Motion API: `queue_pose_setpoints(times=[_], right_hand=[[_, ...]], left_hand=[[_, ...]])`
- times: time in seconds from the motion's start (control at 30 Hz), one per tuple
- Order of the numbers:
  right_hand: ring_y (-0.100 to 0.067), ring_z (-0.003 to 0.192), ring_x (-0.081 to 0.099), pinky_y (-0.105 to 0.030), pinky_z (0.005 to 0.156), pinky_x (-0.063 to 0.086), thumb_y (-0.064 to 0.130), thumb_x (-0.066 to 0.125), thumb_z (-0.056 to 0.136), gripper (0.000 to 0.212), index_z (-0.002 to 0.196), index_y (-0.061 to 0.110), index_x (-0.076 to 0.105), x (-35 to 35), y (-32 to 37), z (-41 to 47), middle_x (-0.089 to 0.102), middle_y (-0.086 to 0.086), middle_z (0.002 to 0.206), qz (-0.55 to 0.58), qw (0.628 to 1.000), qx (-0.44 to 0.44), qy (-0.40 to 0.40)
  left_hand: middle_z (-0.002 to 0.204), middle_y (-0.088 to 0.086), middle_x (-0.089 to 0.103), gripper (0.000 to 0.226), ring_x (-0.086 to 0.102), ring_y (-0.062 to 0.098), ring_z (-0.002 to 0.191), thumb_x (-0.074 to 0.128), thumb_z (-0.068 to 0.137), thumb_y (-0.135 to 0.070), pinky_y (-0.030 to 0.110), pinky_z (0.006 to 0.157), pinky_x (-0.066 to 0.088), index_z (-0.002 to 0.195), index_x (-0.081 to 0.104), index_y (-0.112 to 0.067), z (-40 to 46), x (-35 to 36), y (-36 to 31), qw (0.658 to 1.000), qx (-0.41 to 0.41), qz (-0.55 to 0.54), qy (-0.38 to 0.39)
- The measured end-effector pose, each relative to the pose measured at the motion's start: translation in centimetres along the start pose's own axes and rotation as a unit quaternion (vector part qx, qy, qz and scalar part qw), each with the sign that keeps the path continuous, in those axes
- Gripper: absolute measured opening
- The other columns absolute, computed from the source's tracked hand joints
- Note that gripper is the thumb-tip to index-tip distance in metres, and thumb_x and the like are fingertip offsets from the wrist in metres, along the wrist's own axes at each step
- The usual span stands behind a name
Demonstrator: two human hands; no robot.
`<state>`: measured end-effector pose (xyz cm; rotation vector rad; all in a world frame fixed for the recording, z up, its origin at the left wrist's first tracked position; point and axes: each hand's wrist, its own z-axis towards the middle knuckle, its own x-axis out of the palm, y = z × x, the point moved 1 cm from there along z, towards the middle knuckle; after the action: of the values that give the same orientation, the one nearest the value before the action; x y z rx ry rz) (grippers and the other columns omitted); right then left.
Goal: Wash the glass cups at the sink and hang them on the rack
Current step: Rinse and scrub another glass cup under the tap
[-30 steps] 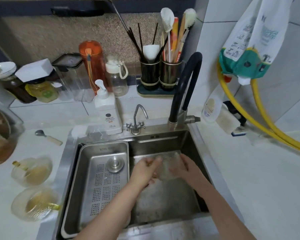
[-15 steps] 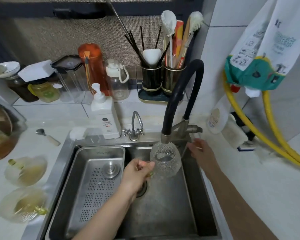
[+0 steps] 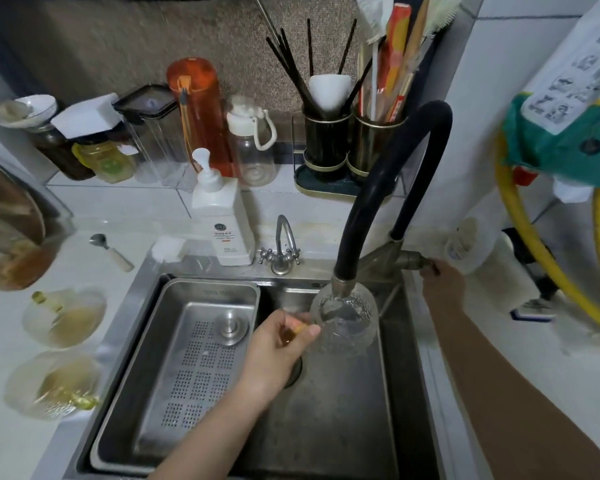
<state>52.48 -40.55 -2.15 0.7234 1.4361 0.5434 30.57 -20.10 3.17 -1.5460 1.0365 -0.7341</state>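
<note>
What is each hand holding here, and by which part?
The left hand pinches the glass cup by its handle, under the faucet spout. The right hand grips the faucet lever.

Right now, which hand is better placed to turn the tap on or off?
The right hand: it already grips the faucet handle beside the sink. The left hand is busy holding the glass cup by its handle under the black spout.
</note>
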Motion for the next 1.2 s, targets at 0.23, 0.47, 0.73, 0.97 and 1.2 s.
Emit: queue_pose_setpoints(times=[0.23,0.47,0.73,0.97,1.2], right_hand=[[-0.034,0.098,0.059,-0.032,0.076,0.037,0.008,0.040,0.097,0.028,0.108,-0.002,0.065,0.2,-0.7,0.0,0.066,-0.021,0.106,0.033,0.999,0.012,-0.023],[-0.024,0.087,0.052,-0.028,0.071,0.029,0.006,0.041,0.096,0.024,0.098,0.005,0.064,0.4,-1.3,0.7,0.059,-0.011,0.091,0.049,0.998,0.024,-0.016],[-0.020,0.085,0.058,-0.032,0.076,0.046,0.008,0.058,0.090,0.012,0.102,0.006,0.060,0.5,0.8,-7.0,0.063,-0.004,0.090,0.274,0.956,0.059,0.090],[0.003,0.111,0.059,-0.019,0.091,0.051,0.016,0.072,0.079,0.063,0.133,0.033,0.043,-0.7,4.6,-15.3,0.060,0.020,0.122,0.273,0.886,-0.097,0.362],[0.009,0.112,0.053,-0.018,0.095,0.047,0.009,0.086,0.066,0.077,0.124,0.037,0.043,-0.1,2.7,-17.3,0.055,0.029,0.119,0.201,0.928,-0.148,0.277]], left_hand=[[0.100,0.001,0.072,0.020,0.066,0.004,0.093,0.071,0.080,-0.008,0.035,0.095,0.049,0.069,0.055,-0.012,0.0,0.0,0.3,1.000,-0.005,0.003,0.004],[0.097,-0.004,0.074,0.023,0.067,0.010,0.098,0.079,0.073,-0.031,0.045,0.098,0.047,0.066,0.058,-0.024,-0.1,-0.7,0.8,1.000,-0.006,0.015,0.004],[0.096,0.002,0.074,0.021,0.067,0.027,0.097,0.077,0.075,-0.033,0.050,0.097,0.047,0.067,0.059,-0.027,0.8,-1.1,1.5,0.999,-0.026,0.030,-0.003],[0.084,0.008,0.065,0.020,0.059,0.019,0.083,0.066,0.087,-0.015,0.045,0.089,0.049,0.074,0.051,-0.015,1.7,-0.9,1.2,0.998,-0.006,0.055,-0.004],[0.071,-0.002,0.053,0.020,0.049,0.012,0.071,0.065,0.087,-0.011,0.028,0.073,0.042,0.074,0.052,-0.016,0.8,-1.0,2.7,0.995,0.006,0.080,0.064]])
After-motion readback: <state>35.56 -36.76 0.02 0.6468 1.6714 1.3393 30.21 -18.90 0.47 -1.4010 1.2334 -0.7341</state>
